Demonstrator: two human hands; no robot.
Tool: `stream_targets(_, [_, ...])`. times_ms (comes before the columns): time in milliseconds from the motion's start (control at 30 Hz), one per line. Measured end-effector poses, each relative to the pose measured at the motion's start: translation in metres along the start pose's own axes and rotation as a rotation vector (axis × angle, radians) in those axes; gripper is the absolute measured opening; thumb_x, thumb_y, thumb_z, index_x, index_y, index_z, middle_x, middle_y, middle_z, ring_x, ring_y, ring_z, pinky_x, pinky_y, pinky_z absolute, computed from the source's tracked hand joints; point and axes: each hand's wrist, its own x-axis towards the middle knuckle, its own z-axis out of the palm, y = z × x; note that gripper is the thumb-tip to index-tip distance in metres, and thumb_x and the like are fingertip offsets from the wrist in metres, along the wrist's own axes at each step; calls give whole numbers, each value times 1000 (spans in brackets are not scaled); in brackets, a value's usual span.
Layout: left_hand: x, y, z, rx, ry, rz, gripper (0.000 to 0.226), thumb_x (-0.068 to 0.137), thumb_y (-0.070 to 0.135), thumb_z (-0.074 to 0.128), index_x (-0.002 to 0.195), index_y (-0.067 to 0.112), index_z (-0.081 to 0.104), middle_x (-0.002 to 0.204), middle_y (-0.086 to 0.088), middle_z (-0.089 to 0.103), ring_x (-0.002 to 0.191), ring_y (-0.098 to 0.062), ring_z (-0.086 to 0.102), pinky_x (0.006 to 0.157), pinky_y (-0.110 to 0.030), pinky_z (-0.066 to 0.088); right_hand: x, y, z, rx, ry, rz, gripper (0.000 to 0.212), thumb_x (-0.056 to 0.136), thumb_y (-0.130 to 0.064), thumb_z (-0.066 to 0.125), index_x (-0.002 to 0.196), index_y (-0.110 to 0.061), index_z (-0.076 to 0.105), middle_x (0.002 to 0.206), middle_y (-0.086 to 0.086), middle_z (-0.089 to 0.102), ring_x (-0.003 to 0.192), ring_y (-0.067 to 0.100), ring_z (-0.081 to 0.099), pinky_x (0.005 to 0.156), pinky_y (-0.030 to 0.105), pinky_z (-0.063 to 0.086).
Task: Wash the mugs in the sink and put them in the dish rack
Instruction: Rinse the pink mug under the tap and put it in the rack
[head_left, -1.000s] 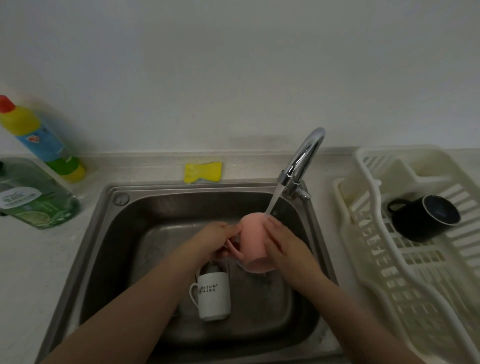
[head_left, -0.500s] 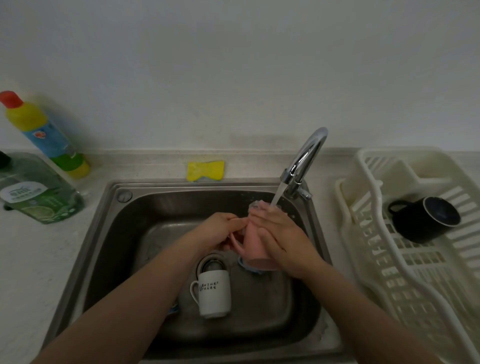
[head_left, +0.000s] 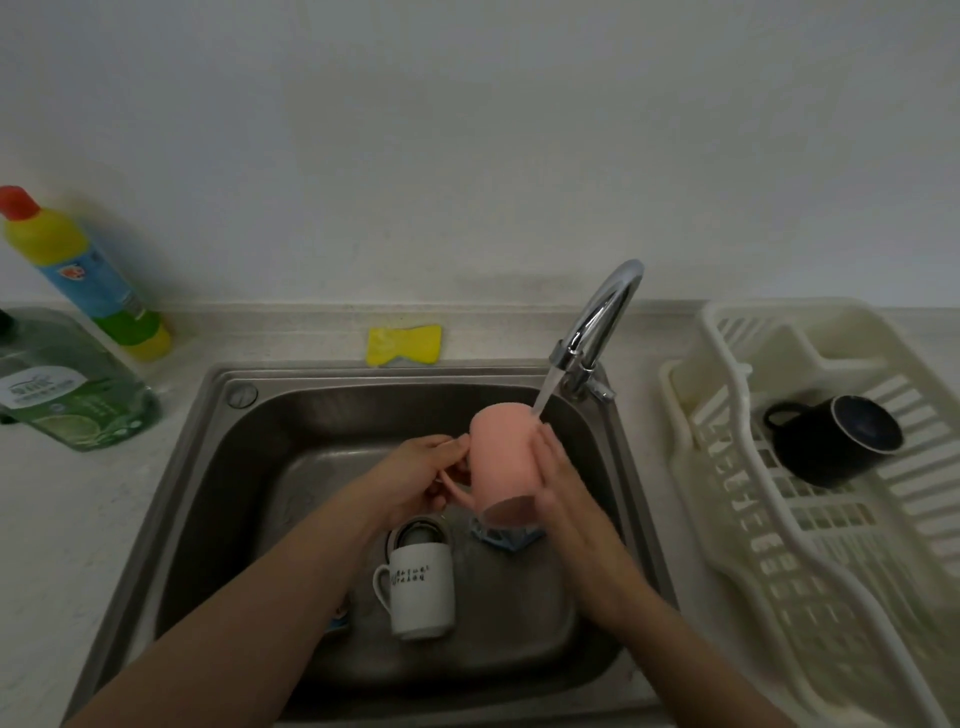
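1. Near: white ceramic mug with dark lettering (head_left: 420, 592) lies on its side on the floor of the stainless steel sink (head_left: 218, 467), handle to the left, mouth facing away over the drain. Not in a hand; looks unwashed, my guess.
2. Small blue object (head_left: 506, 538) lies on the sink floor, right of the white mug, below the pink mug. Cannot tell what it is.
3. Mid sink: pink plastic mug (head_left: 501, 457) held upside down and tilted, base up under the water stream (head_left: 545, 392), mouth toward the camera.
4. Left hand (head_left: 421, 480) grips the pink mug's handle, fingers curled round it.
5. Right hand (head_left: 558, 486) lies against the mug's right side, fingers fairly straight, pressing or rubbing the wall. Slightly blurred.
6. Chrome curved faucet (head_left: 597, 327) at the far right of the sink is running.
7. Right: cream plastic dish rack (head_left: 727, 493) on the counter holds one black ceramic mug (head_left: 836, 441) on its side, mouth to the right.
8. Far: yellow sponge (head_left: 404, 344) behind the sink; green bottle of dish liquid (head_left: 67, 395) and yellow bottle with red cap (head_left: 78, 275) at far left.
9. Progress, judged: one mug racked, pink one being rinsed, white one left. Roughly half done.
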Motion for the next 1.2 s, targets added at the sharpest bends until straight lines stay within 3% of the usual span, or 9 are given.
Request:
stream_targets(100, [-3, 6, 9, 88, -5, 35, 25, 101, 32, 49, 93, 10, 57, 79, -6, 63, 51, -10, 57, 44, -18, 37, 26, -8, -9, -76, 20, 100, 60, 100, -55, 25, 154, -34, 10, 154, -30, -8, 144, -5, -7, 122, 39, 7])
stream_targets(167, [-2, 10, 10, 121, 9, 59, 26, 101, 33, 50, 94, 10, 60, 79, -6, 65, 53, -12, 59, 45, -18, 37, 16, -9, -6, -299, -24, -107, 55, 103, -46, 24, 153, -29, 10, 157, -22, -7, 145, -2, -13, 122, 32, 0])
stream_targets(267, [0, 11, 8, 227, 3, 69, 27, 98, 37, 54, 90, 13, 65, 77, -7, 68, 59, -17, 62, 49, -20, 39, 9, -1, -7, -505, -92, -349, 53, 101, -48, 20, 148, -22, 21, 157, -9, 15, 144, -6, -8, 119, 25, -3])
stream_targets(367, [0, 14, 11, 266, 7, 70, 27, 98, 38, 54, 89, 15, 65, 80, -7, 69, 61, -17, 63, 49, -22, 41, 38, -6, -20, -498, -12, -286, 51, 101, -39, 25, 146, -19, 38, 154, -8, 32, 139, -16, -2, 120, 26, 2])
stream_targets(533, [1, 20, 10, 297, 22, 93, 28, 99, 34, 54, 79, 16, 59, 68, -7, 62, 50, -12, 59, 44, -17, 39, 19, 3, -13, -585, -187, -404, 49, 101, -37, 25, 144, -23, 43, 152, -9, 36, 144, -5, 11, 120, 24, 0])
stream_targets(667, [2, 17, 9, 263, 33, 106, 24, 99, 32, 54, 83, 14, 59, 82, -12, 66, 51, -13, 59, 43, -17, 37, 40, 1, -20, -528, -17, -285, 54, 99, -39, 21, 148, -20, 34, 157, -8, 25, 144, -7, -1, 122, 33, 5])
stream_targets(800, [2, 12, -1, 178, 30, 92, 25, 100, 31, 52, 83, 15, 59, 76, -5, 66, 49, -12, 58, 43, -17, 33, 5, 6, -1, -537, -106, -403, 48, 102, -36, 27, 148, -25, 27, 158, -10, 19, 147, 2, 0, 119, 25, -4])
stream_targets(967, [2, 7, -4, 76, 22, 92, 26, 101, 33, 51, 85, 14, 59, 77, -4, 66, 54, -14, 55, 45, -20, 36, 28, -4, -9, -45, 39, 65, 62, 97, -58, 27, 153, -38, 7, 153, -28, 4, 137, -14, 13, 116, 21, 20])
stream_targets(1200, [1, 7, -4, 98, -27, 63, 27, 101, 35, 49, 90, 13, 58, 82, -6, 65, 57, -16, 54, 43, -19, 38, 18, -12, -7, 69, 42, 114, 66, 95, -62, 28, 151, -40, 1, 158, -22, 0, 142, -4, 12, 101, 3, 15])
